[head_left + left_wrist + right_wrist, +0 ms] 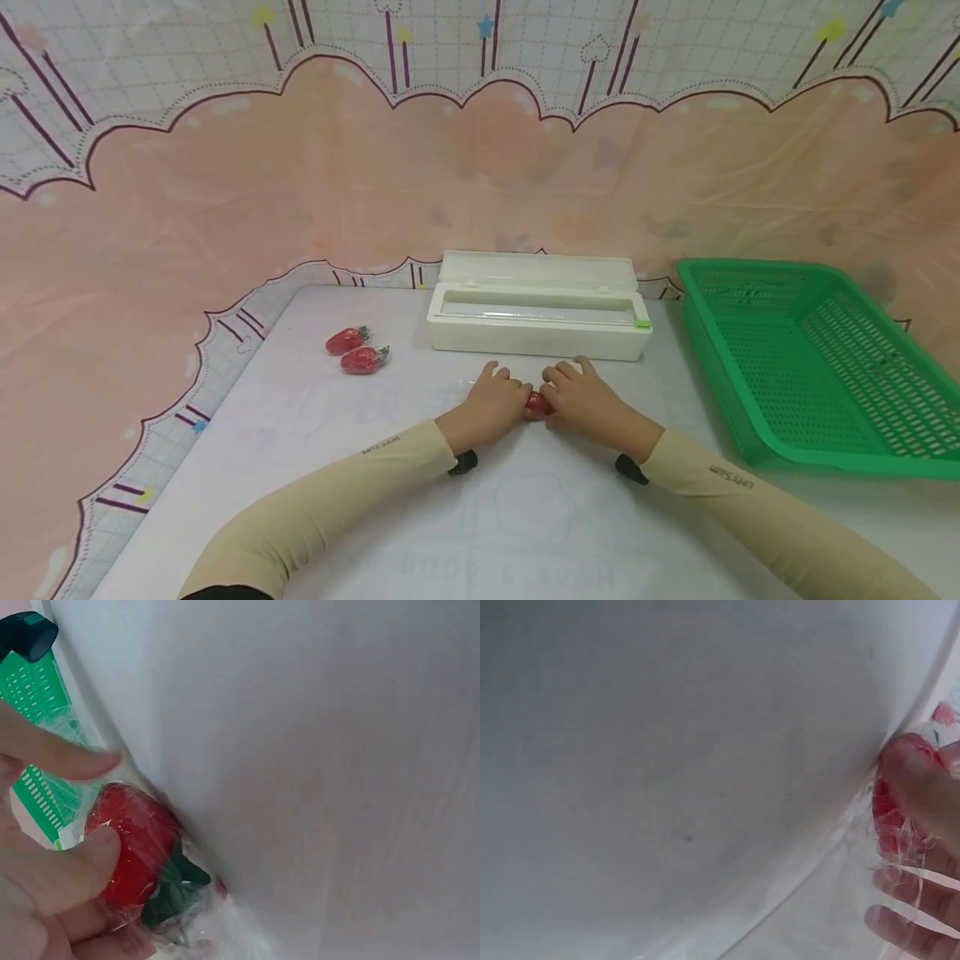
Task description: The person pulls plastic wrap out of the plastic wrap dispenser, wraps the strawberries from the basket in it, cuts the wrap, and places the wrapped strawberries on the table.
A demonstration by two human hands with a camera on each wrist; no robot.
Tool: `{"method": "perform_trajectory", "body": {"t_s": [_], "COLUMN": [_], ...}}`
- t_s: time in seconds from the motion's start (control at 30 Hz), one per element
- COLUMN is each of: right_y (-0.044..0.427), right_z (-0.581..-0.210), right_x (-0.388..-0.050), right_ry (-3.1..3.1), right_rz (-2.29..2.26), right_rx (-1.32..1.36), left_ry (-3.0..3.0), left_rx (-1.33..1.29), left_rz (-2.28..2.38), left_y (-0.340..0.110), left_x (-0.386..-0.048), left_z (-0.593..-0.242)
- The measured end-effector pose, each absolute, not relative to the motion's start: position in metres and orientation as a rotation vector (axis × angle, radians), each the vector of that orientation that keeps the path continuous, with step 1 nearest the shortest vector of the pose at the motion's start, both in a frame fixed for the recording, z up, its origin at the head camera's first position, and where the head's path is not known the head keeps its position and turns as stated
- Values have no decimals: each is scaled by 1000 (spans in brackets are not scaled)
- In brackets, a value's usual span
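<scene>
Both hands meet over the white table at one red strawberry (537, 406) with green leaves, loosely covered in clear plastic film (232, 926). My left hand (491, 407) grips it from the left, its thumb (101, 855) against the red side in the left wrist view. From the other side my right hand (588, 404) pinches it. The right thumb (922, 791) lies over the fruit in the right wrist view, with other fingers spread beside the film. In the head view the hands hide most of the strawberry.
Behind the hands stands a white cling film dispenser (536, 340), lid raised, with a green slider (642, 323) at its right end. Two film-wrapped strawberries (364, 360) lie at the back left. A green plastic basket (862, 465) occupies the right side.
</scene>
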State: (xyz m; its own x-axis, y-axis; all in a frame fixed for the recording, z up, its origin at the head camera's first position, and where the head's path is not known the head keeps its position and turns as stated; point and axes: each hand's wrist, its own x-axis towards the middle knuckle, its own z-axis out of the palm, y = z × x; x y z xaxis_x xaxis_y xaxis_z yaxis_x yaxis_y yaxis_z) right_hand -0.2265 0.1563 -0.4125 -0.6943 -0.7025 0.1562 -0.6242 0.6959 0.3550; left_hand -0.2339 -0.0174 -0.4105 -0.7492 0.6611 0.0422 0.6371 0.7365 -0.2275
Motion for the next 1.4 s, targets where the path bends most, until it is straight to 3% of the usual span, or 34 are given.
{"method": "perform_trajectory", "body": {"t_s": [0.43, 1.4], "right_y": [154, 154], "right_z": [-414, -413], "right_x": [-229, -227], "right_ry": [-2732, -2720], "right_rz": [-316, -366], "right_rx": [1057, 961], "left_ry": [-2714, -2731], "left_rx": [-1157, -1067], "left_rz": [379, 379], "left_y": [-22, -24], "left_x": [-241, -241], "left_z": [-413, -414]}}
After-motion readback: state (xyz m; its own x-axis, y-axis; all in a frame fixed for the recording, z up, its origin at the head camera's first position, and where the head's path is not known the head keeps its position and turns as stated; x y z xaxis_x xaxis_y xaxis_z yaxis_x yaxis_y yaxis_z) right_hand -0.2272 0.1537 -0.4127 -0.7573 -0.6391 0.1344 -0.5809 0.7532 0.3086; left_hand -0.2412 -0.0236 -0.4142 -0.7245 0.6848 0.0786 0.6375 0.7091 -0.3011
